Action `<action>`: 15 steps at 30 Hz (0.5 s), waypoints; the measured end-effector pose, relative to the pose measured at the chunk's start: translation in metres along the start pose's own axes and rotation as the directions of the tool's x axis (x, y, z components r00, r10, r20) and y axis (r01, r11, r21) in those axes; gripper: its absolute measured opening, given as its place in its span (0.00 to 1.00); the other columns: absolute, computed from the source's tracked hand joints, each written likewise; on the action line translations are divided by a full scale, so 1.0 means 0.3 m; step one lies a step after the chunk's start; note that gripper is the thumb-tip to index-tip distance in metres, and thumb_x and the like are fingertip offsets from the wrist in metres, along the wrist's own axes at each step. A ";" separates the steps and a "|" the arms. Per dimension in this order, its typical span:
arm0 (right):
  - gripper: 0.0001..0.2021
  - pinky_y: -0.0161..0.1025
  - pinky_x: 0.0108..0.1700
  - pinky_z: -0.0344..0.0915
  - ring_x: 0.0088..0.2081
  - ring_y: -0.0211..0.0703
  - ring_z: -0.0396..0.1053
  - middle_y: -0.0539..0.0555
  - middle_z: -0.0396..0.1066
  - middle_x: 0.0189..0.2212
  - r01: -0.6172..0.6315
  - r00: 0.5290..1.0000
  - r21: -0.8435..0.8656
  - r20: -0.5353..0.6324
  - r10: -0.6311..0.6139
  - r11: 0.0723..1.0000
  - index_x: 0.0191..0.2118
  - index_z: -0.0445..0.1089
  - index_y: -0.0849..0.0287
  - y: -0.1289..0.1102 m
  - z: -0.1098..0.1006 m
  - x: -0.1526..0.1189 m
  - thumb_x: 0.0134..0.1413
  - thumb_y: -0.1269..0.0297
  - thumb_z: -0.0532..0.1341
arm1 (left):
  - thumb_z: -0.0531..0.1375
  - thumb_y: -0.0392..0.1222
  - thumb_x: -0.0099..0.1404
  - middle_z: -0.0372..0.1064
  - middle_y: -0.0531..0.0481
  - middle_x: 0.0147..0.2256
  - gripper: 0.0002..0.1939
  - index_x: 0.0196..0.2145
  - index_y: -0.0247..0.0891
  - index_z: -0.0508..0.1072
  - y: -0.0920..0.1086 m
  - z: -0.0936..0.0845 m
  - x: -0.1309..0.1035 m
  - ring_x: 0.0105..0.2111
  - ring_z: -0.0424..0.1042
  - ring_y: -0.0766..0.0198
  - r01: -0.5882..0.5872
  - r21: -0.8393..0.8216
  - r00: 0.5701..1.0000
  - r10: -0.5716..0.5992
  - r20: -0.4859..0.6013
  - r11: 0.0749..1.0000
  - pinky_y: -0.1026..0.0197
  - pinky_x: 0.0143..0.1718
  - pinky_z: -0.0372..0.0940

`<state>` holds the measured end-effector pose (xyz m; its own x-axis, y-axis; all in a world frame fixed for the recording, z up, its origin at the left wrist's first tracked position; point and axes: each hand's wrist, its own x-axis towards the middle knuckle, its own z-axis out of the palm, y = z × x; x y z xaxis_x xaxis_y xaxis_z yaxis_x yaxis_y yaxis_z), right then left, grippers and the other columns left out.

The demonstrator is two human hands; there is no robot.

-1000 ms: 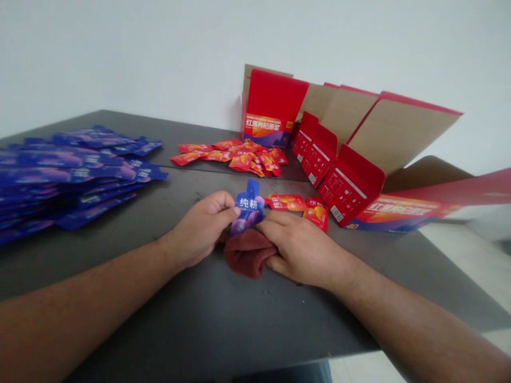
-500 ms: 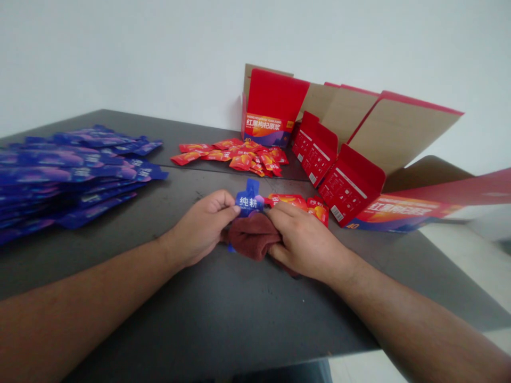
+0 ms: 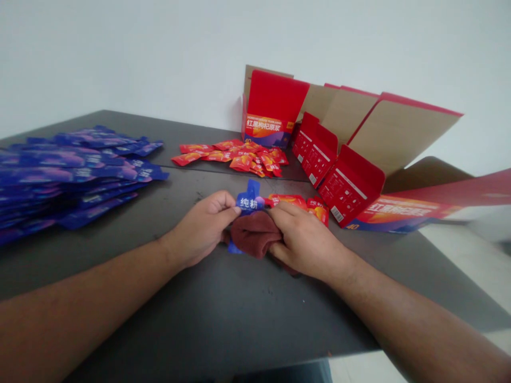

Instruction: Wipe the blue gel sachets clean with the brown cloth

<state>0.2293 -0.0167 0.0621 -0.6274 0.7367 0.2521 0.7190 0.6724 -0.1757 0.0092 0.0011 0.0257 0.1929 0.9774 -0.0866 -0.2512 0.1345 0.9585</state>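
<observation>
Centrally, the blue pouch [image 3: 246, 202] is located between the two hands, above the near part of the dark tabletop [image 3: 215, 324]; whether it touches the surface cannot be determined. The left hand [image 3: 204, 227] pinches the left edge of the pouch between thumb and forefinger. The right hand [image 3: 305, 239] grasps a folded brown cloth [image 3: 255, 234], which lies across the middle of the pouch; the spout end projects beyond the cloth, and a blue corner shows below it. Two red sachets [image 3: 318, 210] lie just beyond the right hand, partly hidden by it. A stack of blue pouches [image 3: 83, 173], blurred at its left, occupies the left side. A heap of red sachets [image 3: 235, 155] lies farther back, in front of an upright printed box [image 3: 268, 127]. Open red cartons [image 3: 351, 183] with raised flaps stand at the right.
</observation>
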 end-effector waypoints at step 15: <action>0.08 0.44 0.49 0.69 0.47 0.49 0.71 0.56 0.74 0.43 0.111 0.989 0.051 0.091 -0.115 0.993 0.45 0.72 0.59 -0.006 -0.002 -0.004 0.59 0.70 0.64 | 0.68 0.39 0.62 0.66 0.56 0.24 0.12 0.31 0.40 0.67 -0.010 -0.007 0.003 0.23 0.64 0.69 -0.025 0.020 1.000 0.025 -0.005 0.999 0.67 0.25 0.62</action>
<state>0.2288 -0.0188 0.0628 -0.7305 0.6578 0.1835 0.6289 0.7527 -0.1950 0.0080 0.0019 0.0222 0.1814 0.9813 -0.0641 -0.2368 0.1069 0.9657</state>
